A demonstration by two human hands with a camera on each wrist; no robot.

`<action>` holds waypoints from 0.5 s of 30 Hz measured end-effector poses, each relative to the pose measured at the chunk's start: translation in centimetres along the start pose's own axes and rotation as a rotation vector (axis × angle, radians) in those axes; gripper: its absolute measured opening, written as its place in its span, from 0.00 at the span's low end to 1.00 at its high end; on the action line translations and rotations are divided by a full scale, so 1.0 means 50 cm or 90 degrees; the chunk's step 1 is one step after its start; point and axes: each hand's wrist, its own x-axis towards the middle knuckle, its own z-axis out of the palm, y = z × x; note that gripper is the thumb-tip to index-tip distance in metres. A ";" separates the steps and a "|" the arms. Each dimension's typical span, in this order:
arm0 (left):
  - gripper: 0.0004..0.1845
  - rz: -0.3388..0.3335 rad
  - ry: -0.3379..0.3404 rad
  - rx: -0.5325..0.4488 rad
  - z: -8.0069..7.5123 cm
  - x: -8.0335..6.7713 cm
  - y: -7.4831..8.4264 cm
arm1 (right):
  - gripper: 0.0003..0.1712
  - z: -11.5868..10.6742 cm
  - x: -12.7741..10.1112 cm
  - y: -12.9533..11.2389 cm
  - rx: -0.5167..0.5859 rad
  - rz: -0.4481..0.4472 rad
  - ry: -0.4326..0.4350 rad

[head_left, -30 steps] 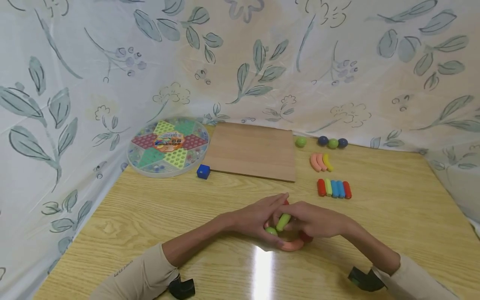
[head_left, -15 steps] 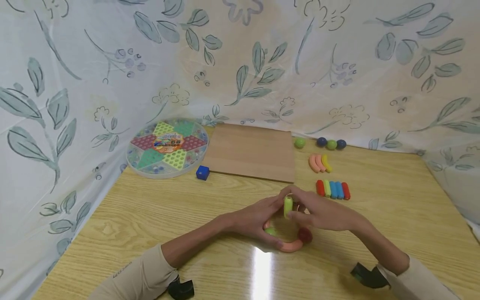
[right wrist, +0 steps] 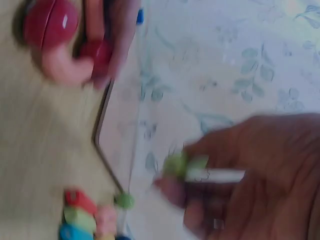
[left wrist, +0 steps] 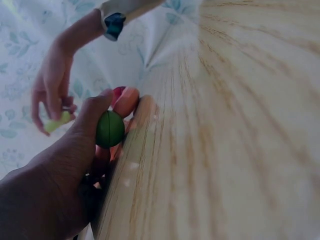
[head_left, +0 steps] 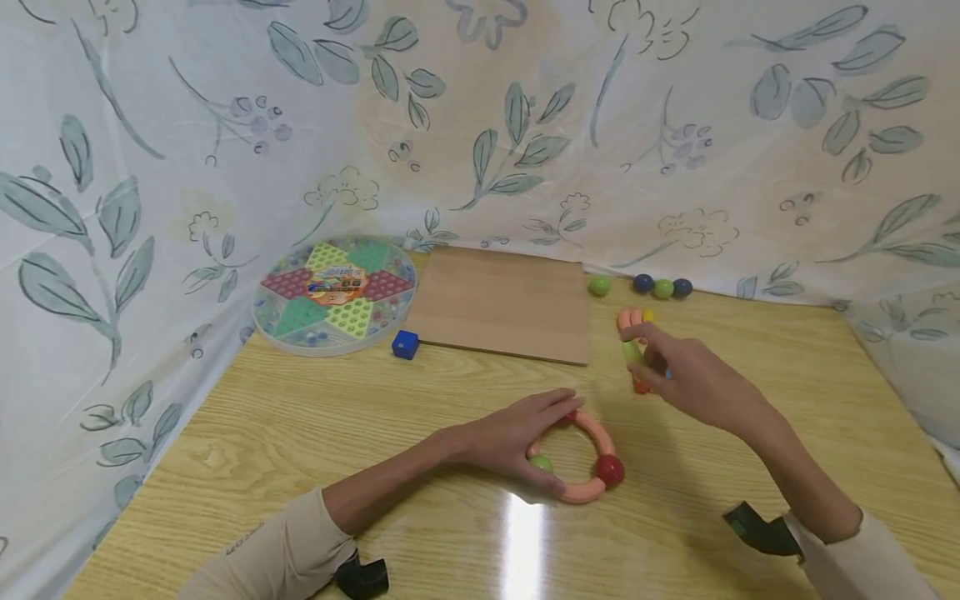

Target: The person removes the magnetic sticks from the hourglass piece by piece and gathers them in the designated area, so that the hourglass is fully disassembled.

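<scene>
Surveying the counter (head_left: pixel 300 417) first, we note the wooden board (head_left: pixel 502 304) at the back, then the round game tray (head_left: pixel 335 296) to its left. Near centre lies the pink ring (head_left: pixel 581 489) of curved pieces and balls. Our left hand (head_left: pixel 517 433) rests on it, fingers curled over its near-left side and touching the green ball (left wrist: pixel 110 129). Our right hand (head_left: pixel 697 379) hangs above the row of coloured sticks (right wrist: pixel 82 215), fingers pinching a yellow-green stick (head_left: pixel 632 351). Risk, as we judge it: the pinch is shallow, so the stick could slip and scatter the row; any nudge from the left hand could part the ring's joints.
</scene>
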 end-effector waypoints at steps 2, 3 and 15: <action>0.57 -0.007 -0.003 0.000 -0.002 -0.002 0.001 | 0.25 -0.010 -0.001 0.018 -0.036 0.068 -0.010; 0.56 -0.008 -0.004 -0.001 -0.002 -0.002 0.002 | 0.26 -0.014 -0.001 0.030 -0.054 0.103 -0.018; 0.52 -0.003 -0.001 0.015 0.002 -0.002 -0.002 | 0.25 -0.050 0.000 0.192 -0.131 0.249 -0.148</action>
